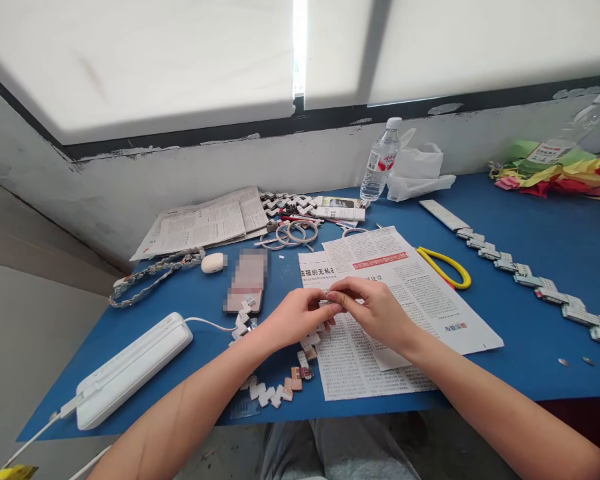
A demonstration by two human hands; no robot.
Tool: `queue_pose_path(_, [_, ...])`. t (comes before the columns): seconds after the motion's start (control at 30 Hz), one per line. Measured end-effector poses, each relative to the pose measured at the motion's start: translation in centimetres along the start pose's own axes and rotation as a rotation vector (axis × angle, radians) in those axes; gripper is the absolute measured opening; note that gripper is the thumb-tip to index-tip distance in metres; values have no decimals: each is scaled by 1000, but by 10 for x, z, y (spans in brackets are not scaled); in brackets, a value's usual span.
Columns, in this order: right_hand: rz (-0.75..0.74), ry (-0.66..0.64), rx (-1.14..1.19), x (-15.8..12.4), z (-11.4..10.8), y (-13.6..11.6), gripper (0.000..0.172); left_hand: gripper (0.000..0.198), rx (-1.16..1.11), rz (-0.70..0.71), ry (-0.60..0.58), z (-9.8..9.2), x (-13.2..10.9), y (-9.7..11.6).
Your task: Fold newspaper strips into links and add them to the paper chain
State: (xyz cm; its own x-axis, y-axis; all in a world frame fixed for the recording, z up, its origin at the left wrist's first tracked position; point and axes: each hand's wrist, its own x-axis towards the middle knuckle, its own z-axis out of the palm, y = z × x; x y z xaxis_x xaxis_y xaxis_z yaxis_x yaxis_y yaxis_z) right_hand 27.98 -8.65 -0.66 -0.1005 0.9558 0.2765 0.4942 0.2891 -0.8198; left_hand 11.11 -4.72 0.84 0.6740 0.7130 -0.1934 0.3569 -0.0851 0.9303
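My left hand and my right hand meet above the newspaper sheets on the blue table. Both pinch the upper end of a woven folded-paper chain. The chain hangs down from my fingers and zigzags toward the table's front edge. Fingers of both hands are pressed together on the small folded piece at the chain's end.
Yellow-handled scissors lie right of the sheets. A phone, white power bank, tape rolls, water bottle, another long paper chain and coloured paper surround the work spot.
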Motion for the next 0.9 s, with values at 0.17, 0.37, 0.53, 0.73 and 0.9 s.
queue_pose_path(0.17, [68, 4, 102, -1, -2, -1, 16, 30, -28, 90, -9, 1, 0, -2])
queue_pose_path(0.37, [182, -110, 400, 1, -3, -1, 23, 28, -106, 48, -50, 1, -4, 4])
queue_pose_path(0.53, [202, -173, 458, 3, -4, -2, 26, 28, -83, 19, -36, 2, -5, 2])
queue_pose_path(0.73, [192, -69, 360, 6, -3, 8, 23, 19, -187, -103, -128, -1, 0, -1])
queue_pose_path(0.9, [206, 107, 504, 11, -8, 16, 28, 18, -172, -228, -245, -12, -4, 4])
